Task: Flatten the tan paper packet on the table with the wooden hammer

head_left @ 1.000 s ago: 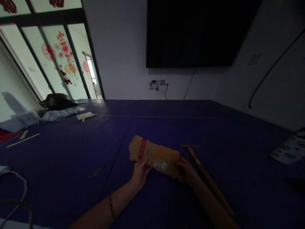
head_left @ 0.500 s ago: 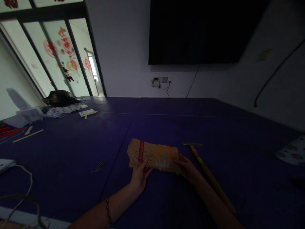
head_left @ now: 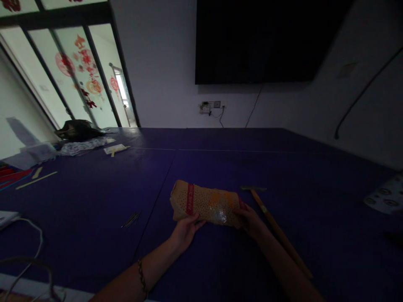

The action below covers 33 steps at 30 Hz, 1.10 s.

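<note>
Between my two hands is a tan paper-wrapped package [head_left: 206,203] with dark dots, a red printed band near its left end and orange marks on the right. A shiny patch, like clear tape or plastic, catches light on its lower side. My left hand [head_left: 185,230] grips its lower left edge, thumb on top and fingers underneath. My right hand [head_left: 250,220] is closed on the right end. A hammer [head_left: 277,228] with a long wooden handle and a thin metal head lies just right of my right hand. Several nails [head_left: 131,219] rest on the left.
The purple table [head_left: 208,163] carries a black bag [head_left: 80,130], a patterned plastic wrap [head_left: 83,146] and a small white packet [head_left: 115,149] at the far left. Red strips [head_left: 14,178] and a white cable [head_left: 39,239] lie nearer. A patterned white object [head_left: 385,195] is at the right.
The package has shifted slightly right and turned a little, so its shiny patch shows brighter. Both hands keep their hold on it. The hammer and nails stay put.
</note>
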Motion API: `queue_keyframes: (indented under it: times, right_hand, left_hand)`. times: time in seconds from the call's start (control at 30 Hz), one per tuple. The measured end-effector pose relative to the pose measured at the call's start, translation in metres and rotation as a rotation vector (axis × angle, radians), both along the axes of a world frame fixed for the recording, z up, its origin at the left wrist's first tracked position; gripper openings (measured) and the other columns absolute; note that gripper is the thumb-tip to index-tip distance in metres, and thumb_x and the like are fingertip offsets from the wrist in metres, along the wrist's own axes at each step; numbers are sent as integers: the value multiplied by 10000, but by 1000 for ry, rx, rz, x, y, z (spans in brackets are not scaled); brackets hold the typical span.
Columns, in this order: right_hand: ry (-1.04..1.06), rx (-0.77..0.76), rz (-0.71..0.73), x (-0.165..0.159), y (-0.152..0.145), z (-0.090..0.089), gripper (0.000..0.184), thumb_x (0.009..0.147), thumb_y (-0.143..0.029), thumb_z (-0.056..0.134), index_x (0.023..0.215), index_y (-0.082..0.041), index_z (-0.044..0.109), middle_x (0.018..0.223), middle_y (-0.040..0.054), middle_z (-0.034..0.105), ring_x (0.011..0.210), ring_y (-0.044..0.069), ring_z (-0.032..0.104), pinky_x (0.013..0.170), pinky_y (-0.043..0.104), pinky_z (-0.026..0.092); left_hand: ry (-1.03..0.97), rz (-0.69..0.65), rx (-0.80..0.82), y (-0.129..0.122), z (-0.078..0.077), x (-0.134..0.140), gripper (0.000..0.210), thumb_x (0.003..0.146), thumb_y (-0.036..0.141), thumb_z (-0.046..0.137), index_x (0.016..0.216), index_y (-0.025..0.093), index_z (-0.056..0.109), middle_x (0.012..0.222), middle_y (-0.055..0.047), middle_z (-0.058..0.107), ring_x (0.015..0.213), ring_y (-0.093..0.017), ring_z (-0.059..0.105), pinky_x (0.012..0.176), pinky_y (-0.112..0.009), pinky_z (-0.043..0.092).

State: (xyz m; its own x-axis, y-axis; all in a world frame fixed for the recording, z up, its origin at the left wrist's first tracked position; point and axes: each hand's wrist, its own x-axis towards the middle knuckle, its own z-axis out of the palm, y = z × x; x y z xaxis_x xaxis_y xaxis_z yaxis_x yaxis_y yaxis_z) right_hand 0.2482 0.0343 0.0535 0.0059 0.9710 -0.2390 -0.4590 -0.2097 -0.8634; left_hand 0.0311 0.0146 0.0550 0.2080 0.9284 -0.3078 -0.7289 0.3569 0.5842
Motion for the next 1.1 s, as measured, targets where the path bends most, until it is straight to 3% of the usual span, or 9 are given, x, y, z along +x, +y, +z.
queue_keyframes:
  times: [0.33,0.53,0.9,1.1]
  right_hand:
    - [-26,-23,17,4,-4,7,301,548,-77,641,827,-186,611,752,5,721,672,197,672,592,279,555]
    - [-34,-48,28,0,-7,8,251,561,-76,629,793,-169,625,710,17,722,625,191,670,552,268,552]
    - [-44,-77,7,-6,-9,12,206,554,-70,611,735,-168,623,638,10,712,562,179,659,498,247,540]
    - [-46,-76,-27,-9,-11,16,225,557,-60,609,752,-171,616,628,3,705,551,172,653,493,239,540]
  left_hand:
    - [191,49,95,4,-14,-3,391,595,198,729,966,172,604,971,-55,654,842,-175,601,672,-264,477]
    - [41,51,123,6,-8,-1,427,658,118,673,1061,189,553,1059,-53,628,998,-195,570,881,-366,461]
    - [130,44,25,7,-6,-3,420,706,189,646,1107,191,521,1100,-96,608,964,-243,594,810,-467,506]
    - [101,39,15,6,-4,-2,321,716,159,631,1029,183,564,1043,-70,637,934,-222,609,840,-474,490]
